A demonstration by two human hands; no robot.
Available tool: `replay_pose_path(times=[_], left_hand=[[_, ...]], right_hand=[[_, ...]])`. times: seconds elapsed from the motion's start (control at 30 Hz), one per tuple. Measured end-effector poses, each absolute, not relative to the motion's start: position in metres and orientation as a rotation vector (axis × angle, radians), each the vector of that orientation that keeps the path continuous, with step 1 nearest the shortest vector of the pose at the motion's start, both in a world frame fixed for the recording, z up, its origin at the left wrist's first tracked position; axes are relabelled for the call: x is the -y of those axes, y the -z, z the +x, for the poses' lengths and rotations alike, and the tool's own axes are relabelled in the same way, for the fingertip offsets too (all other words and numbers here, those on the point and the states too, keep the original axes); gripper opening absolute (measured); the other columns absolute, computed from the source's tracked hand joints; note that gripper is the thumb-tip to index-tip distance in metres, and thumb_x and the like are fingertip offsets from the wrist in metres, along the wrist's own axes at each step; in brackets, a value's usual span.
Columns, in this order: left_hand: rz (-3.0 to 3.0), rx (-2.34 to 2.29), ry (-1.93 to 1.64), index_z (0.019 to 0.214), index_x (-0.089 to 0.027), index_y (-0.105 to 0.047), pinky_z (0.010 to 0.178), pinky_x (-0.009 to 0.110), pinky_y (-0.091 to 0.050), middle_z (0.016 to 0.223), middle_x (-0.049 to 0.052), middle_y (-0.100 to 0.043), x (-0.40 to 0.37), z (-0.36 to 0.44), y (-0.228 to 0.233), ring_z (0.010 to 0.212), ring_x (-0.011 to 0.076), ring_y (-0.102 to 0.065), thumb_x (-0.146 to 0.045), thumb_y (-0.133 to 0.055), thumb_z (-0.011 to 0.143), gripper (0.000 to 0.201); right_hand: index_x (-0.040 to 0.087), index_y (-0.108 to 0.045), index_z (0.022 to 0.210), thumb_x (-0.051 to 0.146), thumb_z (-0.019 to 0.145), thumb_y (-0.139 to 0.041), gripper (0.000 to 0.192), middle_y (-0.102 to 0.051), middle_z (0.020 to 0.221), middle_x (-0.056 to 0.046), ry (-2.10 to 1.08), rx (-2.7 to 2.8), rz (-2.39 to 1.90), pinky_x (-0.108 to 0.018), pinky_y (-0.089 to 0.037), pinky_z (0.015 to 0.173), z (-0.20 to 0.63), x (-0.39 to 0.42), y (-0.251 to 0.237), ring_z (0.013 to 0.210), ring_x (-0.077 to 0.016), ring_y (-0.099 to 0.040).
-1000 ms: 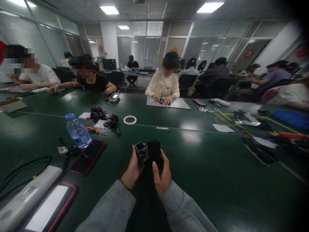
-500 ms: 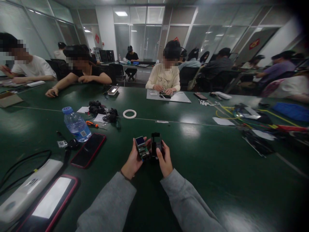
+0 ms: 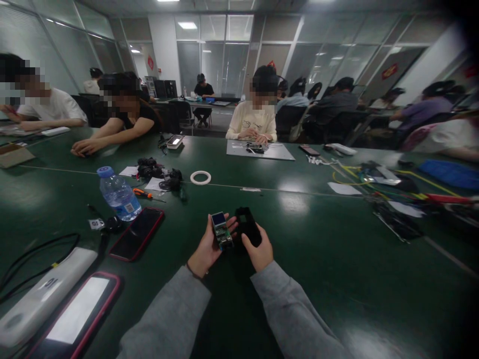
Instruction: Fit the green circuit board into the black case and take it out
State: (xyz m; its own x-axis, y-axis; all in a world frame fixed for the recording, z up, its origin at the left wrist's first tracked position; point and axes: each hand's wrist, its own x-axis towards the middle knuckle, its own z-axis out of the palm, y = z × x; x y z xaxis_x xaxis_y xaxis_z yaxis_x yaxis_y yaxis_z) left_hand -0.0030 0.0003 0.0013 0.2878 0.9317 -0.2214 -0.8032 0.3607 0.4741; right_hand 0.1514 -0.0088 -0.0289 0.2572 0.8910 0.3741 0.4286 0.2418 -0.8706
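Risk: you hold the circuit board (image 3: 221, 233) edge-on at lower centre of the frame; a slack pinch could let it slip onto the green table (image 3: 318, 249)
Left hand (image 3: 207, 248): fingers wrapped round the board; wrist bent inward
Right hand (image 3: 259, 249): gripping the black casing (image 3: 247, 228) just beside the board; thumb on top

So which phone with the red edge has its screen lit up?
The nearer phone, at the bottom left corner: its screen glows white. The other red-edged phone, beside the water bottle, is dark.
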Motion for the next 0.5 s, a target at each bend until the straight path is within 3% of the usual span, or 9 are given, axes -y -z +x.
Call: replay_pose_path(times=[0.17,0.33,0.43,0.5], left_hand=[[0.278,-0.461,-1.163,0.121,-0.015,-0.052,0.098,0.041,-0.042,0.132,0.015,-0.051,0.003,-0.006,-0.006,0.120,0.0270,-0.051,-0.058,-0.041,0.085,0.057],[0.233,-0.436,-1.166,0.119,-0.015,-0.053,0.100,0.043,-0.041,0.134,0.014,-0.049,0.004,-0.009,-0.008,0.123,0.0266,-0.048,-0.055,-0.042,0.086,0.053],[0.233,-0.422,-1.171,0.119,-0.015,-0.053,0.100,0.043,-0.040,0.134,0.014,-0.049,0.003,-0.010,-0.007,0.124,0.0267,-0.047,-0.055,-0.042,0.086,0.053],[0.235,-0.421,-1.169,0.119,-0.015,-0.053,0.100,0.043,-0.041,0.134,0.014,-0.049,0.002,-0.010,-0.006,0.124,0.0268,-0.047,-0.055,-0.041,0.086,0.053]], right_hand=[[0.013,-0.057,0.107,0.058,0.063,-0.064,0.063,-0.062,0.096,-0.011,-0.452,1.163,-1.545,-0.041,-0.049,0.078,0.204,0.000,0.030,0.086,-0.0249,-0.059],[0.015,-0.060,0.109,0.064,0.050,-0.065,0.077,-0.062,0.094,-0.014,-0.193,0.975,-1.826,-0.046,-0.046,0.076,0.339,0.004,0.036,0.084,-0.0293,-0.059],[0.019,-0.064,0.104,0.061,0.046,-0.069,0.072,-0.061,0.097,-0.019,-0.058,0.863,-2.039,-0.048,-0.043,0.070,0.432,0.023,0.039,0.085,-0.0326,-0.058],[0.018,-0.068,0.090,0.061,0.043,-0.071,0.064,-0.060,0.084,-0.021,0.033,0.828,-2.050,-0.051,-0.040,0.062,0.475,0.040,0.037,0.076,-0.0342,-0.058]])
